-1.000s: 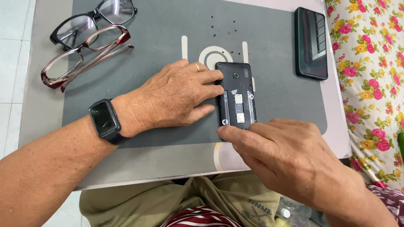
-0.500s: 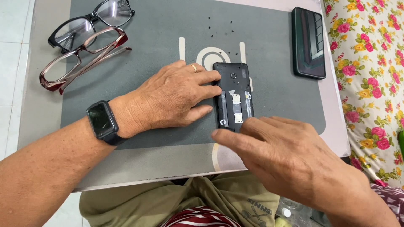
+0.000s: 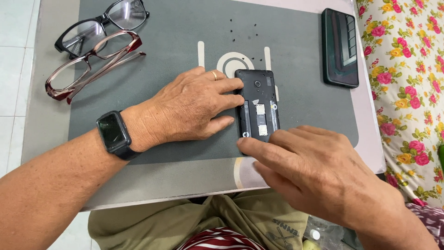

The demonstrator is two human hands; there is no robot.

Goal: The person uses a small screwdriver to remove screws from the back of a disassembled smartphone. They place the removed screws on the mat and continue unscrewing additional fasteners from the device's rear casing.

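In the head view, a black phone with its back cover off (image 3: pixel 257 105) lies face down on a grey mat (image 3: pixel 185 41) that covers the tabletop (image 3: pixel 51 28); the inner parts with small white and metal pieces are visible. The left hand (image 3: pixel 189 111) lies flat on the mat, its fingers stretched out and pressed against the left edge of the phone; it closes around nothing. This hand has a gold ring (image 3: pixel 214 75), and a black smartwatch (image 3: pixel 113 134) sits on the wrist. The right hand (image 3: pixel 314 171) is also open and grips nothing; its fingertips (image 3: pixel 247 144) touch the lower end of the phone. At the far left of the mat are two pairs of glasses, one with black frame (image 3: pixel 99 25) and one with dark red frame (image 3: pixel 90 65), just beside each other. A second dark phone (image 3: pixel 340 46) lies near the right edge, well apart from the hands; some tiny black screws (image 3: pixel 243 30) are scattered on the mat beyond the open phone. A flowered cloth (image 3: pixel 407 69) is at the right of the tabletop.
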